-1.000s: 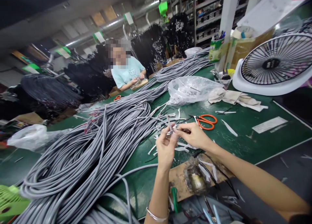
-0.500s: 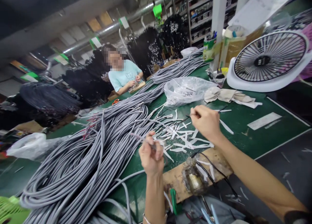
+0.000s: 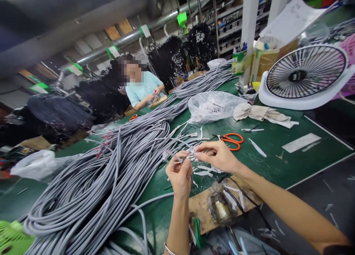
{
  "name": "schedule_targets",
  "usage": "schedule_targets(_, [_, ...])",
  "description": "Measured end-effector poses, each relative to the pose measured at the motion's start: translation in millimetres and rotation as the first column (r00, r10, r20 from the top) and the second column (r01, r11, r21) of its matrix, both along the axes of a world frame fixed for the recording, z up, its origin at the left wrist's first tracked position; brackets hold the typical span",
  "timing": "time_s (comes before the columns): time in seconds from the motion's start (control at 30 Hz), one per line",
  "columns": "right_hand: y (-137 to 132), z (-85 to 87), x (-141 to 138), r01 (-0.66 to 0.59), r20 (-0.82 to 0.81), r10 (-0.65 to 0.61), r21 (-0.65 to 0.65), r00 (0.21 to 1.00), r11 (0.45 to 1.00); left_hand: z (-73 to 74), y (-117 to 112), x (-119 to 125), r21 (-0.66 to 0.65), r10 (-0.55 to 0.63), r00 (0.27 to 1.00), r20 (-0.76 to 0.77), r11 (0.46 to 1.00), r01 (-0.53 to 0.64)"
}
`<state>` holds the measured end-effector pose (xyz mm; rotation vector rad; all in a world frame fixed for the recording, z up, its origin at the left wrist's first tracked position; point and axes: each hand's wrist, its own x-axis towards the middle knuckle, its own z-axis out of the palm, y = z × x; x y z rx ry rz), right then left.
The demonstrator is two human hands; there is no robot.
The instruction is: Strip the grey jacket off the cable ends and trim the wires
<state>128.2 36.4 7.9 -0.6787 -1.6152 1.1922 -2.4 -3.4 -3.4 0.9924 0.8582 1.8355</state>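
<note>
R hand [image 3: 220,157] closer; cable end [image 3: 176,157] in L hand [image 3: 180,177]

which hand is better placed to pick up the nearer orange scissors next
Probably the right hand: the scissors lie just beyond it. The left hand is farther off, with the right hand in between.

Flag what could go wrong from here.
Orange-handled scissors lie just beyond the right hand, which could knock them. Gray cables lie piled and overlapping, so tugging one might tangle others. The desk fan, if running, could scatter the loose white strips on the green tabletop.
</note>
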Motion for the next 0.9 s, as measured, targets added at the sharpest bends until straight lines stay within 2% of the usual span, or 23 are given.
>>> schedule_targets(0.13, [0, 1.9, 2, 0.024, -0.028, -0.024, 0.005, 0.999, 1.0, -1.6, 2, 2, -0.027, 0.087, 0.995, -0.057, 0.996, -0.089])
schedule_targets(0.2, [-1, 3.8, 5, 0.135, -0.078, -0.133, 0.013, 0.988, 0.991, -2.4, 3, 2, -0.048, 0.122, 0.989, -0.077, 0.991, -0.126])
schedule_targets(0.3, [-3, 5.6, 8, 0.32, -0.086, -0.313, 0.082, 0.946, 0.944, -4.2, 3, 2, -0.136, 0.117, 0.98, -0.163, 0.981, -0.139])
schedule_targets(0.37, [-5, 5.2, 8, 0.287, -0.023, -0.288, 0.186, 0.957, 0.94, -5.1, 3, 4, -0.204, 0.039, 0.963, -0.266, 0.974, -0.096])
schedule_targets(0.43, [-7, 3.4, 6, 0.157, 0.056, -0.178, 0.263, 0.983, 0.952, -5.0, 3, 7, -0.246, -0.079, 0.932, -0.353, 0.969, -0.011])
schedule_targets(0.5, [-7, 0.9, 3, 0.059, 0.11, -0.094, 0.286, 0.99, 0.956, -3.6, 2, 10, -0.257, -0.158, 0.909, -0.385, 0.965, 0.058])
schedule_targets(0.67, [-4, -1.9, 3, 0.14, 0.137, -0.188, 0.305, 0.973, 0.942, 0.7, 0, 7, -0.215, -0.181, 0.958, -0.223, 0.967, 0.133])
schedule_targets(0.73, [-1, -1.7, 4, 0.118, 0.138, -0.158, 0.263, 0.978, 0.958, 0.7, -1, 2, -0.179, -0.184, 0.972, -0.143, 0.971, 0.157])
schedule_targets(0.83, [2, -1.8, 5, 0.073, 0.122, -0.09, 0.138, 0.988, 0.988, 0.2, -3, -4, -0.116, -0.137, 0.988, -0.067, 0.985, 0.128])
schedule_targets(0.9, [3, -1.8, 5, 0.115, 0.117, -0.13, 0.125, 0.985, 0.985, 1.0, -5, -5, -0.07, -0.136, 0.99, -0.043, 0.989, 0.133])
